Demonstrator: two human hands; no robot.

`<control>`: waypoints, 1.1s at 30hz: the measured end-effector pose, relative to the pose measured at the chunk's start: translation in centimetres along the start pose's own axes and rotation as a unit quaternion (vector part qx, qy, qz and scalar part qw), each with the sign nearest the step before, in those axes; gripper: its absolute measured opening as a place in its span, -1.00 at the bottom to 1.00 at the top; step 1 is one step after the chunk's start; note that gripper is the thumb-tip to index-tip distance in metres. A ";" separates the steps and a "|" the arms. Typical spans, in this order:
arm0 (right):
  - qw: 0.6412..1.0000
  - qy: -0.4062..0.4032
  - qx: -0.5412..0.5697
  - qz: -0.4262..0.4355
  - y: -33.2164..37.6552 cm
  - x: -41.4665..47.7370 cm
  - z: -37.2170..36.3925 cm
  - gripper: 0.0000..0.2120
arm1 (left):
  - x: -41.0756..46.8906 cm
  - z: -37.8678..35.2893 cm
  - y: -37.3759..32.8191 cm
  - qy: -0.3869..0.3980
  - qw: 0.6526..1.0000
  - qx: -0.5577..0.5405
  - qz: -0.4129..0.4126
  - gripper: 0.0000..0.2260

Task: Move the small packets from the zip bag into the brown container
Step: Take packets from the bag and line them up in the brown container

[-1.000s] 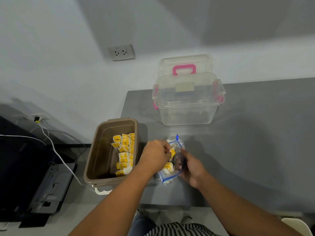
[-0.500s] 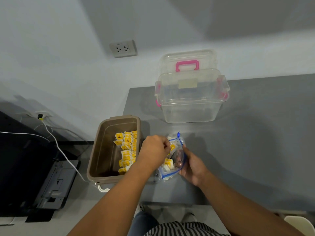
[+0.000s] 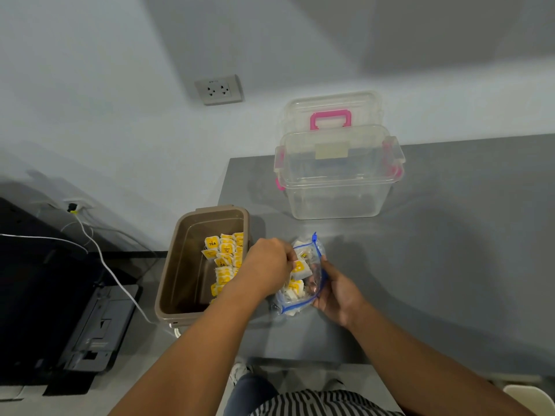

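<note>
On the grey worktop (image 3: 435, 280), the right hand (image 3: 338, 295) gripped the zip bag (image 3: 289, 307) while the left hand (image 3: 267, 267) pinched a tea packet (image 3: 300, 269) at its mouth, just beside the brown container (image 3: 168, 283).

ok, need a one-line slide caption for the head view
Left hand pinches a tea packet at the mouth of the zip bag, held by the right hand, beside the brown container.

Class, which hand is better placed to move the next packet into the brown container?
Left. The left hand pinches a packet in the zip bag, beside the brown container; the right hand holds the bag's far side.
</note>
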State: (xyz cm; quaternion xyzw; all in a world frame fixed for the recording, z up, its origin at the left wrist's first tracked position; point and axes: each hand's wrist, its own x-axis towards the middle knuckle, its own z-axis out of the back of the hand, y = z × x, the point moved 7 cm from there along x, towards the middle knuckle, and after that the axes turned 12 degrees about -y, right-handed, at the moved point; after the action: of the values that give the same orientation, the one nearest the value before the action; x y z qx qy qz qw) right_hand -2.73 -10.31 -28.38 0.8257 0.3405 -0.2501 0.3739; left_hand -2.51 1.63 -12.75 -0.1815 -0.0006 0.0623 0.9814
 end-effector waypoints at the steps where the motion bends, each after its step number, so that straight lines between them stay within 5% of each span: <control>1: 1.000 -0.001 0.002 -0.001 -0.1 0.1 0.0 -0.51 | 0.0 0.3 0.0 -0.009 1.000 -0.010 -0.001 -0.88; 12: 0.999 -0.034 0.010 -0.012 0.1 0.6 -0.2 -0.47 | 0.2 8.9 1.8 -0.125 0.987 -0.101 0.020 -0.94; 18: 0.999 -0.034 -0.001 -0.004 0.1 0.7 -0.9 -0.57 | 0.8 14.6 6.1 -0.163 0.986 -0.007 0.017 -0.94; 24: 0.999 -0.029 -0.030 0.007 0.1 0.9 -0.6 -0.56 | 2.6 13.3 10.0 -0.040 0.990 0.136 -0.010 -0.90; 29: 0.999 -0.034 -0.035 0.016 0.0 1.3 -0.2 -0.43 | 3.6 9.9 11.6 0.068 0.967 0.241 -0.046 -0.86; 33: 0.998 -0.042 -0.036 0.021 0.1 1.1 -0.2 -0.53 | 4.5 7.5 12.8 0.126 0.949 0.283 -0.052 -0.86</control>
State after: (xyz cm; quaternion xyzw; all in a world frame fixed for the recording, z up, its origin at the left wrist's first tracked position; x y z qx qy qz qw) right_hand -1.87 -9.77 -28.94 0.8077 0.3156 -0.2641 0.4222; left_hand 0.22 16.74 -10.44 0.0977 0.1309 -0.0147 0.9865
